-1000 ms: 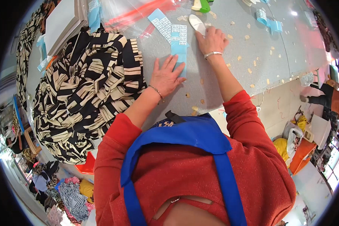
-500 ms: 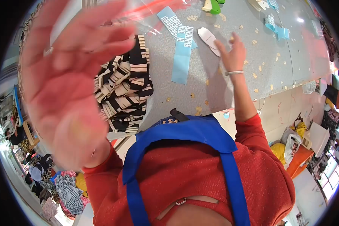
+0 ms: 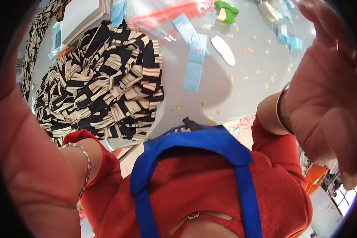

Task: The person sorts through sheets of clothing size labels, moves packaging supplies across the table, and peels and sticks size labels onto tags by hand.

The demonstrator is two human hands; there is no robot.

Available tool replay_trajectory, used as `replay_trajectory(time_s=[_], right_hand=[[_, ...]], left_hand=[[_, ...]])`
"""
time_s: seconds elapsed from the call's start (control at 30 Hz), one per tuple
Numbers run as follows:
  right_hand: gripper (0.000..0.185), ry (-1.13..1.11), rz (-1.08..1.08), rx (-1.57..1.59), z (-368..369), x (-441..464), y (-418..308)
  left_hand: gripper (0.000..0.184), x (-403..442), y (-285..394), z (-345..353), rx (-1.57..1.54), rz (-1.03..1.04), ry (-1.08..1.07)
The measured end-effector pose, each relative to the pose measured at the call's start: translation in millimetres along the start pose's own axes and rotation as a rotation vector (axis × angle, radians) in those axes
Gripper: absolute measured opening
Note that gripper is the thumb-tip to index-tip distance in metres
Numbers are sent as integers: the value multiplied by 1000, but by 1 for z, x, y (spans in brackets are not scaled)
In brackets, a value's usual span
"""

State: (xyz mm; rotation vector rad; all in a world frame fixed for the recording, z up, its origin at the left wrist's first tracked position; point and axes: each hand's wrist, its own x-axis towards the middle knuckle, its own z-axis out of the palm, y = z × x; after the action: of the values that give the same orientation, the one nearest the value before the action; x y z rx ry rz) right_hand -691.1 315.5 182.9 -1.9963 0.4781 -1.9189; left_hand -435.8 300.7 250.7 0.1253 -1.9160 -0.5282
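Both hands are raised close to the camera. My left hand (image 3: 31, 166) fills the left edge, palm showing and empty, its fingers cut off by the frame's edge. At the right, my right hand (image 3: 325, 91) is open and empty, with fingers apart and a bracelet at the wrist. Between them on the grey table (image 3: 174, 83) lie overlapping light-blue label strips (image 3: 194, 71), a white oval object (image 3: 223, 50) to their right, and a crumpled black-and-cream patterned garment (image 3: 103, 83) to their left. Neither hand touches these.
Clear plastic with a red edge (image 3: 170, 14) lies at the back, beside a green-and-cream tool (image 3: 227, 12). A white stack (image 3: 83, 18) stands at the back left. More blue strips (image 3: 293, 43) and small scattered paper bits lie on the right part of the table.
My left hand has come up off the strips and moved left, close to the camera. My right hand has left the white oval object and risen to the right. The oval now lies uncovered.
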Motion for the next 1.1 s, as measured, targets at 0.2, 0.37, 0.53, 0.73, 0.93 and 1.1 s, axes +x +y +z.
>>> replay_trajectory(time_s=[0.2,0.37,0.53,0.73,0.93,1.1], right_hand=[[38,-12,15,-6,1,-2,-9],[36,0,47,-29,8,-1,-13],[35,24,70,1,14,1,-30],[31,198,651,-598,1,-80,36],[59,-325,912,-1143,54,-221,68],[36,-409,850,-1154,76,-252,78]], left_hand=[[38,-8,2,-8,-1,37,62],[34,-12,-4,-4,-6,45,110],[30,-10,-11,8,-22,33,175],[26,-30,-26,28,-76,-200,363],[20,-136,-56,75,-420,-1171,240],[23,-210,-74,108,-538,-1535,202]])
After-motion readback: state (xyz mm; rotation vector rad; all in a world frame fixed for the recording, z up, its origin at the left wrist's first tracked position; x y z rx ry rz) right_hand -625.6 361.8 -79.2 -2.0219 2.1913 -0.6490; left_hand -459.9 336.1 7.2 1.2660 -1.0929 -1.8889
